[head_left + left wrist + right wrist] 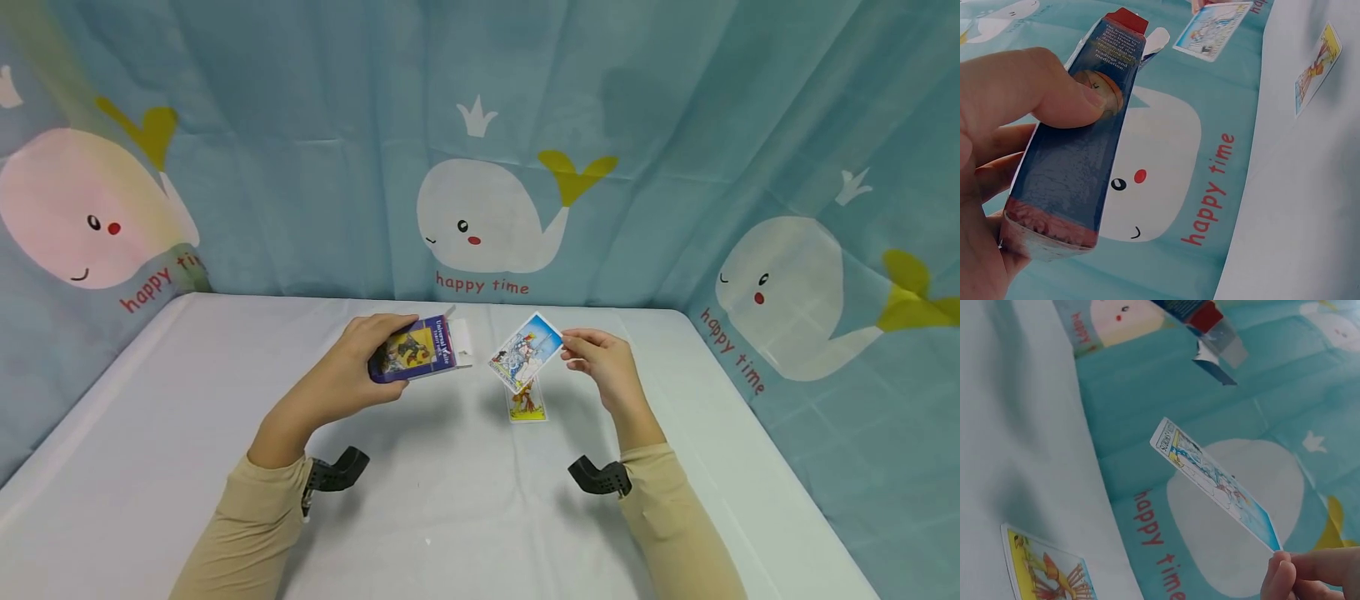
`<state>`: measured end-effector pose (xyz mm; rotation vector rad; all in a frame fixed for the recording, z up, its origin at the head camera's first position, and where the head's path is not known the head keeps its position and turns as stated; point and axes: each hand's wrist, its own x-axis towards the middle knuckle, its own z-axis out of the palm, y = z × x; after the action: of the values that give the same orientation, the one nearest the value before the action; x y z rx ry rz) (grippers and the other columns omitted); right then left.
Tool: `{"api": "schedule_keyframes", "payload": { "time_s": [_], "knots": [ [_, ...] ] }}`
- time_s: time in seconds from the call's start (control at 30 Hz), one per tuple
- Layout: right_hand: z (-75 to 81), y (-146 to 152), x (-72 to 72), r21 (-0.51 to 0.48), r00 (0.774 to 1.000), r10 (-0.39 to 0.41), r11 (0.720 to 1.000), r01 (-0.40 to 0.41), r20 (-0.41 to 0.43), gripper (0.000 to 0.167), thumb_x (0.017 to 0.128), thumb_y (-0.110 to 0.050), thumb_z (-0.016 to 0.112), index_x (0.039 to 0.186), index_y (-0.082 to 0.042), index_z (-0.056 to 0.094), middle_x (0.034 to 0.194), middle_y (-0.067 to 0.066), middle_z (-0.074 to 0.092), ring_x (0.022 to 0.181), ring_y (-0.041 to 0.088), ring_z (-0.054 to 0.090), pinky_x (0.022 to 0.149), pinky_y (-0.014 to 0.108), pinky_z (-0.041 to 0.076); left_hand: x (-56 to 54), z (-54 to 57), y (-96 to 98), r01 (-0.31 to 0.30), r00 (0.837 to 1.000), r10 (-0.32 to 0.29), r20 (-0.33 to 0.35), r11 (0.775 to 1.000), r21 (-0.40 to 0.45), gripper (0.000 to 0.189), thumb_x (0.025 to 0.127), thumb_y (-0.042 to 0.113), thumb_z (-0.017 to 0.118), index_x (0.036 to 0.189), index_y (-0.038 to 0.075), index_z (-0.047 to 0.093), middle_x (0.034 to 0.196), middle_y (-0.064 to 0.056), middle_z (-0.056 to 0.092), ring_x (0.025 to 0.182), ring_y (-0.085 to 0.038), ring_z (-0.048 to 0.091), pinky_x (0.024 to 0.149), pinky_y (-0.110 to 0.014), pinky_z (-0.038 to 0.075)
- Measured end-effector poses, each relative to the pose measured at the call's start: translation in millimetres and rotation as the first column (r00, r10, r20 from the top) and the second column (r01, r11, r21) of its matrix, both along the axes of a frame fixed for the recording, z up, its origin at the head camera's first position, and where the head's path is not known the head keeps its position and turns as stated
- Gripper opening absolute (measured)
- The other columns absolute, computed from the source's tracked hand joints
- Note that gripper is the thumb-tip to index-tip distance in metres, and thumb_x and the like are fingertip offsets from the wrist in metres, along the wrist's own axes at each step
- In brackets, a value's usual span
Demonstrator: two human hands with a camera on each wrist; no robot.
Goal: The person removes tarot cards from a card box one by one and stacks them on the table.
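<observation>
My left hand grips a dark blue tarot card box, thumb along one narrow side in the left wrist view. The box's end flaps stand open toward the right. Between thumb and fingertips, my right hand pinches one tarot card by its corner, raised off the table. That card has a blue sky and a figure on a horse. Below it a second tarot card, yellow with a red-clad figure, lies face up on the white table. The held card hides its upper part in the head view.
The white-covered table spreads out in front of me. Behind it and at both sides hangs a teal curtain printed with whales. Each wrist carries a black camera mount.
</observation>
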<state>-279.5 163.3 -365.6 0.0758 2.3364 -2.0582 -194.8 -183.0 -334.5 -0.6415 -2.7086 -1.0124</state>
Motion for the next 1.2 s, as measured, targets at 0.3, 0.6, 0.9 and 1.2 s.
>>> {"api": "schedule_keyframes", "payload": {
  "time_s": [0.3,0.6,0.9,1.2],
  "knots": [
    [-4.3,7.3,-3.2,0.076,0.998,0.051,0.996,-0.053,0.036,0.034,0.096,-0.018,0.064,0.120,0.007,0.065,0.082,-0.011,0.069,0.074,0.004,0.065,0.069,0.018,0.054,0.1,0.5,-2.1,-0.003,1.000,0.003,-0.005,1.000,0.004,0.075,0.081,0.008,0.075,0.149,0.010,0.044,0.143,-0.009,0.052,0.128,-0.030,0.038,0.095,-0.048,0.041],
    [-5.1,7.7,-8.4,0.144,0.994,0.079,0.986,-0.090,0.080,0.033,0.097,-0.018,0.063,0.120,0.006,0.066,0.082,-0.012,0.069,0.074,0.002,0.064,0.068,0.018,0.052,1.3,1.0,-2.5,0.003,1.000,-0.003,-0.004,1.000,0.009,0.075,0.081,0.008,0.075,0.149,0.011,0.044,0.143,-0.009,0.052,0.128,-0.029,0.038,0.095,-0.048,0.041],
    [-8.7,8.4,-20.3,0.245,0.988,0.101,0.961,-0.127,0.114,0.033,0.099,-0.020,0.061,0.122,0.003,0.066,0.082,-0.010,0.067,0.076,0.005,0.060,0.074,0.024,0.052,0.4,0.6,-1.5,0.012,1.000,-0.011,-0.008,1.000,0.015,0.075,0.080,0.008,0.074,0.148,0.010,0.044,0.143,-0.010,0.052,0.127,-0.029,0.040,0.097,-0.049,0.040],
    [-14.0,4.8,-31.5,0.307,0.978,0.150,0.933,-0.188,0.143,0.031,0.099,-0.017,0.058,0.121,0.004,0.067,0.084,-0.008,0.067,0.076,0.004,0.059,0.075,0.024,0.050,0.9,1.3,-1.3,0.011,1.000,-0.011,-0.002,1.000,0.015,0.074,0.080,0.008,0.075,0.148,0.010,0.044,0.144,-0.009,0.052,0.127,-0.029,0.040,0.096,-0.048,0.040]
  ]
}}
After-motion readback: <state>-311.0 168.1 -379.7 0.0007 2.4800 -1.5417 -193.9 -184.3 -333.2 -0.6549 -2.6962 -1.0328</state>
